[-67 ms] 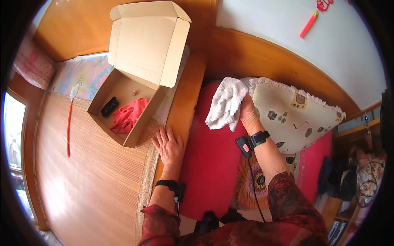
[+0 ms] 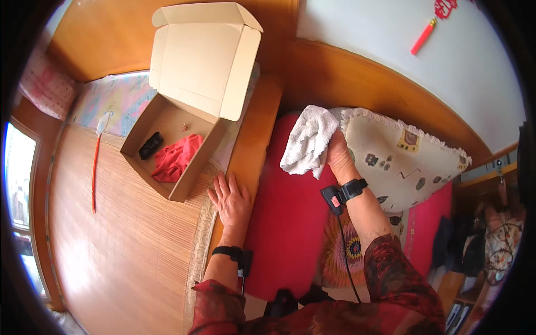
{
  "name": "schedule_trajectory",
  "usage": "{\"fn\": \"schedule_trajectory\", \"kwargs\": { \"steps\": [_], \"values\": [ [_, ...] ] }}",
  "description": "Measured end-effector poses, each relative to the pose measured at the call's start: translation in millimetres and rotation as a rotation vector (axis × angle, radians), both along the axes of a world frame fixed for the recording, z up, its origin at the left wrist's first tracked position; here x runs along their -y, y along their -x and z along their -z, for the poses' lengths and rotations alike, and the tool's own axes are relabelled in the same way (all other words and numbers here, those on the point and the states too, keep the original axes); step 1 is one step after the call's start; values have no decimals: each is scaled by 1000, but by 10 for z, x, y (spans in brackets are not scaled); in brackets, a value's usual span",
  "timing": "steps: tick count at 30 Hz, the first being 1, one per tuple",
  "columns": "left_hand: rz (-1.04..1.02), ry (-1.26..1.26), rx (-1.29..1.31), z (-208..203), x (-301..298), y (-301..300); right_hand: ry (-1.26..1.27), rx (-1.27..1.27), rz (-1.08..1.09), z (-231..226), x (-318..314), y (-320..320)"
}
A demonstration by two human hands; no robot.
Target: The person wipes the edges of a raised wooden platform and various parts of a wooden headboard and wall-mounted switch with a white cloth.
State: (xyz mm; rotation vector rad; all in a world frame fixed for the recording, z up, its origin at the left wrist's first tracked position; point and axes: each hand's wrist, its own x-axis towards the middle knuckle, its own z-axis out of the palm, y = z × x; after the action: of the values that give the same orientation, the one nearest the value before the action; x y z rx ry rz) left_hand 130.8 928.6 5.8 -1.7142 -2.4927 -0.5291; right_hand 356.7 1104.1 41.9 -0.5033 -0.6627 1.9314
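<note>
A crumpled white cloth (image 2: 308, 140) hangs from my right hand (image 2: 339, 153), which is closed on it above the red seat cushion (image 2: 273, 223). My fingers are mostly hidden behind the cloth. My left hand (image 2: 230, 202) lies flat, fingers spread, on the wooden edge (image 2: 243, 159) of the mat-covered platform, and holds nothing. Just beyond it stands an open cardboard box (image 2: 192, 167) with its lid (image 2: 195, 61) raised. Inside are a red cloth (image 2: 177, 158), a black object (image 2: 150, 146) that looks like a case, and a tiny reddish item (image 2: 185, 127).
A patterned cushion (image 2: 410, 159) leans against the wooden backrest on the right. On the mat (image 2: 123, 234) at left lies a thin red stick (image 2: 95, 173) with a pale end. A cable (image 2: 347, 262) runs down from my right wrist's black device (image 2: 333, 200).
The whole view shifts very slightly. Both hands and the white cloth otherwise keep their places.
</note>
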Motion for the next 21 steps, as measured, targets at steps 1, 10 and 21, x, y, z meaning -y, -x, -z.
{"fn": "schedule_trajectory", "kwargs": {
  "steps": [1, 10, 21],
  "values": [
    [13, 5, 11, -1, 16, -11, 2, -3, -11, 10, -73, 29],
    [24, 23, 45, -103, 3, -43, -592, 1074, 512, -41, -1353, 535],
    [30, 121, 34, -124, 20, -16, -1371, 1965, 515, 530, -1825, 1524]
  ]
}}
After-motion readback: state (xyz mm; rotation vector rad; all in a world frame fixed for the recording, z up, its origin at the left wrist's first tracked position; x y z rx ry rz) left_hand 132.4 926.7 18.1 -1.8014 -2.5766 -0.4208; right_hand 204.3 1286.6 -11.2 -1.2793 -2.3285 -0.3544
